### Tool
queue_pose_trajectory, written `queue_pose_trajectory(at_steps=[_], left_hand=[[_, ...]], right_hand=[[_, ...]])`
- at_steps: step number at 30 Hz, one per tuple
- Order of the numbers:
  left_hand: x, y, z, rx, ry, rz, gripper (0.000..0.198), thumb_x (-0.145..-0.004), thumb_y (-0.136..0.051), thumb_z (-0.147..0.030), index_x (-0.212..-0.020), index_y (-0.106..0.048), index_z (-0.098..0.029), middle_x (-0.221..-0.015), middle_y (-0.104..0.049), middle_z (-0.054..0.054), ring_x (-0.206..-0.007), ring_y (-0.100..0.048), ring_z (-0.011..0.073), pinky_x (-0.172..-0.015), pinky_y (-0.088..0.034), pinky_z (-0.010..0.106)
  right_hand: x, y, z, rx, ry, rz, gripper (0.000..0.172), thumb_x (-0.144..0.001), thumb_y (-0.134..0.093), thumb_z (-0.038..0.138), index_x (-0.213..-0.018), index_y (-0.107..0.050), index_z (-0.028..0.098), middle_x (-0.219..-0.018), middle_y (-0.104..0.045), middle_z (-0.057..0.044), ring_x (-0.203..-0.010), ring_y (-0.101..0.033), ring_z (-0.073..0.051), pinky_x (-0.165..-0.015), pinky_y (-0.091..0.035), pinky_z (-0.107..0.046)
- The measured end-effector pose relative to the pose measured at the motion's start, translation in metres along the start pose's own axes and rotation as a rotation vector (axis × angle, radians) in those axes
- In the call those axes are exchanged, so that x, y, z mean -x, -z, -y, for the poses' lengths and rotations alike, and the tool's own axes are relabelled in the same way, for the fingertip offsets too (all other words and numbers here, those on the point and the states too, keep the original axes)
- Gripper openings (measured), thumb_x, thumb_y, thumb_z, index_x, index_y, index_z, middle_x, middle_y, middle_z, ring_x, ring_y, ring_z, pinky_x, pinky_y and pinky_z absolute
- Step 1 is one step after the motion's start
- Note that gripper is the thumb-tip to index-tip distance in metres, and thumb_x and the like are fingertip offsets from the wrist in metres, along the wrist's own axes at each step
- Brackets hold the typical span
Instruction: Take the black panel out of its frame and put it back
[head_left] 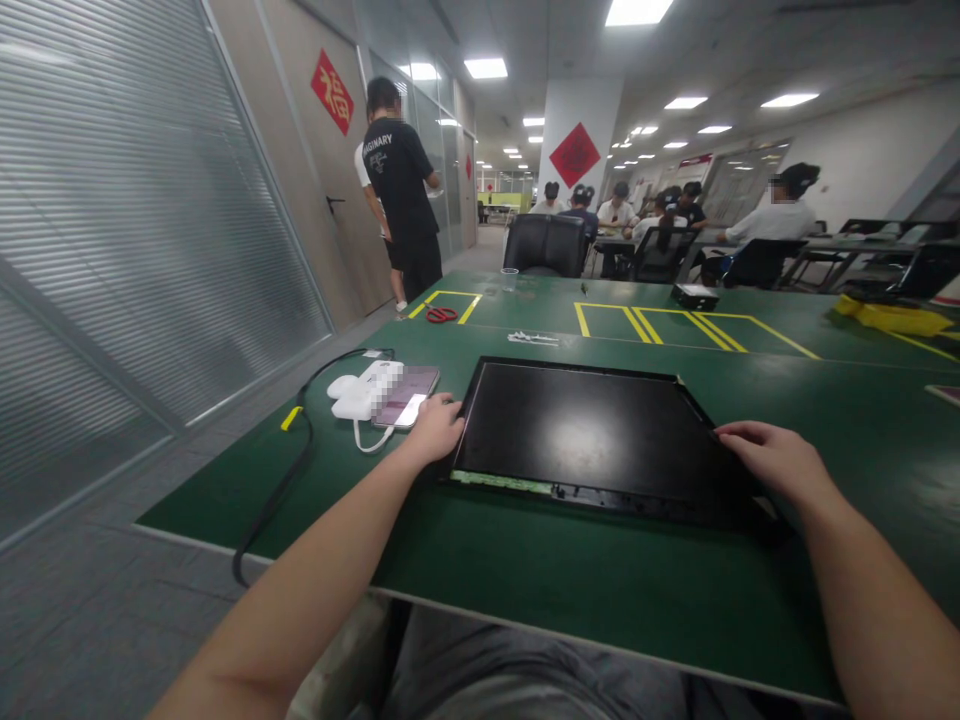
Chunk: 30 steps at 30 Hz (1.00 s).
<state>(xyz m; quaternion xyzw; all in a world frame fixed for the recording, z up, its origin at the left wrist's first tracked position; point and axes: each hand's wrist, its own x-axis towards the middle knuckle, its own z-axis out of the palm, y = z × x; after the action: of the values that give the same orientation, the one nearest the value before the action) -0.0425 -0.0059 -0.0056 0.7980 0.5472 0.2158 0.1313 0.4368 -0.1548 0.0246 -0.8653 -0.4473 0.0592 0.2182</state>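
A black LCD screen panel lies face up on the green table in front of me. Along its near edge runs an exposed strip, partly green like a circuit board. My left hand grips the panel's left edge, fingers closed at the frame. At the opposite side my right hand holds the right edge, thumb and fingers pressed together there; some of its fingertips are hidden. Just beyond my left hand rests a phone, with a white device and its white strap or cable beside it.
Red-handled scissors, small white pieces, a clear cup and a black box are on the table. A black cable hangs over the left edge. People stand at the left and sit farther back.
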Motion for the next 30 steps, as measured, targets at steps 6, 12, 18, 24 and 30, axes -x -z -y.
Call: queue_pose_trajectory(at_steps=[6, 12, 18, 24, 30], left_hand=[[-0.002, 0.006, -0.004, 0.174, 0.012, -0.016, 0.033, -0.078, -0.058, -0.023, -0.103, -0.079, -0.017, -0.132, -0.067, 0.016, -0.134, -0.054, 0.0348, -0.118, -0.036, 0.046], [0.006, 0.018, -0.019, 0.659, 0.124, -0.038, 0.029, -0.074, -0.063, -0.026, -0.097, -0.081, -0.023, -0.102, -0.079, 0.004, -0.11, -0.068, 0.0318, -0.104, -0.05, 0.043], [0.013, 0.016, -0.029, 1.037, 0.373, 0.038, 0.038, -0.073, -0.071, -0.017, -0.111, -0.077, -0.02, -0.083, -0.079, 0.003, -0.073, -0.072, 0.0226, -0.071, -0.058, 0.033], [0.012, 0.013, -0.035, 1.281, 0.52, 0.065, 0.057, -0.075, -0.074, -0.008, -0.13, -0.065, -0.017, -0.075, -0.076, 0.003, -0.056, -0.068, 0.0169, -0.056, -0.056, 0.028], [0.01, 0.011, -0.04, 1.397, 0.612, 0.056, 0.055, -0.079, -0.069, -0.006, -0.132, -0.061, -0.017, -0.068, -0.072, 0.001, -0.053, -0.067, 0.0161, -0.053, -0.056, 0.026]], right_hand=[[-0.004, 0.0, -0.002, 0.005, 0.003, 0.041, 0.04, -0.076, -0.053, 0.047, -0.098, -0.079, 0.025, -0.097, -0.076, -0.01, -0.09, -0.068, -0.029, -0.077, -0.051, -0.04], [-0.018, -0.014, -0.018, 0.051, 0.024, 0.082, 0.038, -0.073, -0.059, 0.049, -0.094, -0.08, 0.026, -0.093, -0.077, -0.011, -0.088, -0.071, -0.033, -0.078, -0.055, -0.046], [-0.025, -0.025, -0.028, 0.069, 0.062, 0.025, 0.04, -0.07, -0.061, 0.052, -0.092, -0.08, 0.024, -0.097, -0.078, -0.012, -0.092, -0.072, -0.035, -0.079, -0.057, -0.047], [-0.023, -0.026, -0.026, 0.051, 0.025, 0.051, 0.043, -0.072, -0.061, 0.05, -0.097, -0.08, 0.021, -0.107, -0.077, -0.015, -0.1, -0.071, -0.037, -0.084, -0.057, -0.047], [-0.025, -0.022, -0.024, 0.062, 0.033, 0.099, 0.042, -0.073, -0.061, 0.051, -0.096, -0.079, 0.021, -0.111, -0.076, -0.016, -0.106, -0.069, -0.039, -0.09, -0.055, -0.051]])
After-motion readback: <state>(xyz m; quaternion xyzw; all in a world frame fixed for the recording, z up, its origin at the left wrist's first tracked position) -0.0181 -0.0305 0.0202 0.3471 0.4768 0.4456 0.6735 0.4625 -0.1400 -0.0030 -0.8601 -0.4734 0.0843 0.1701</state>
